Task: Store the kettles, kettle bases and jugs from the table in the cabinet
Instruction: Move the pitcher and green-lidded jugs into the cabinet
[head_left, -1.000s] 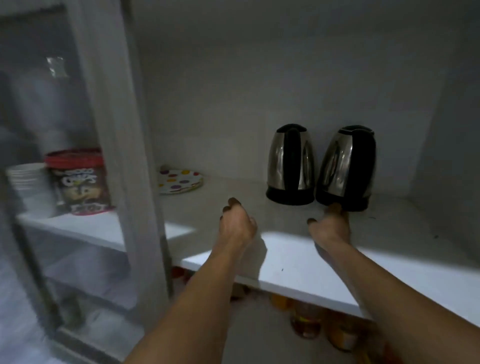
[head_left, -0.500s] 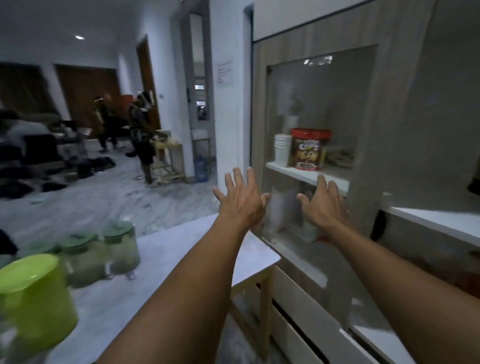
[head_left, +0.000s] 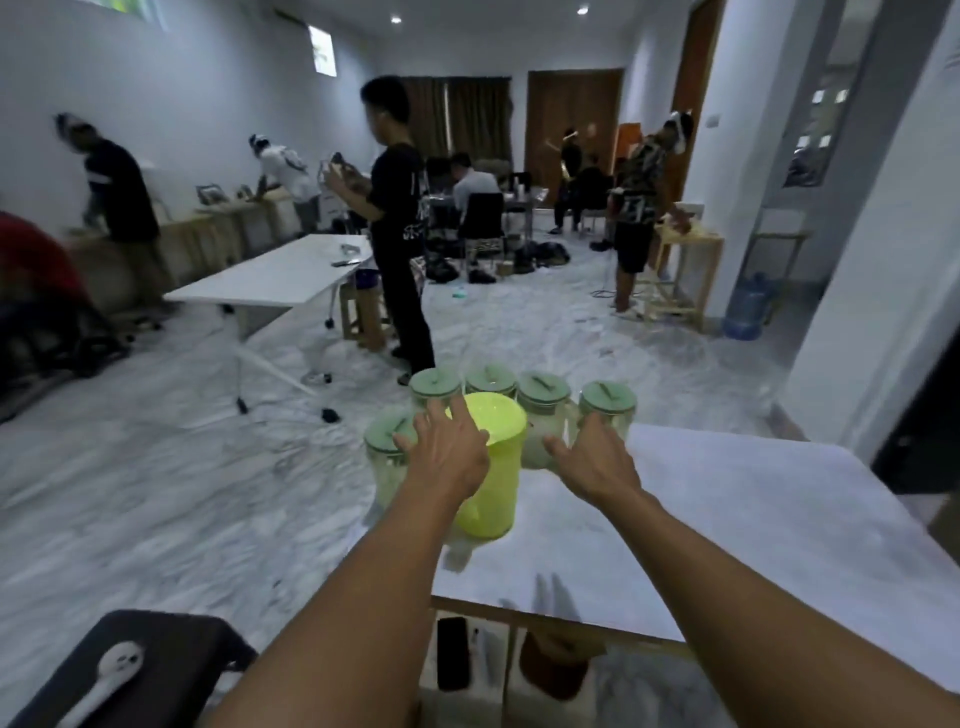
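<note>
**A:** What has moved?

**B:** Half a second ago both hands were hovering by the cabinet glass. Now they are reaching over the white table (head_left: 779, 519).

**A:** Where are the jugs sitting?

**B:** The lime jug (head_left: 498, 488) is standing near the table's far-left corner. Five green-lidded clear jugs (head_left: 544, 389) are ringing it from 9 to 2 o'clock.

**A:** And the hands?

**B:** The left hand (head_left: 447, 457) is spreading wide over the lime jug's lid. The right hand (head_left: 597, 462) is spreading wide at its 3 o'clock. Both are holding nothing, and I cannot tell whether either is touching a jug.
</note>
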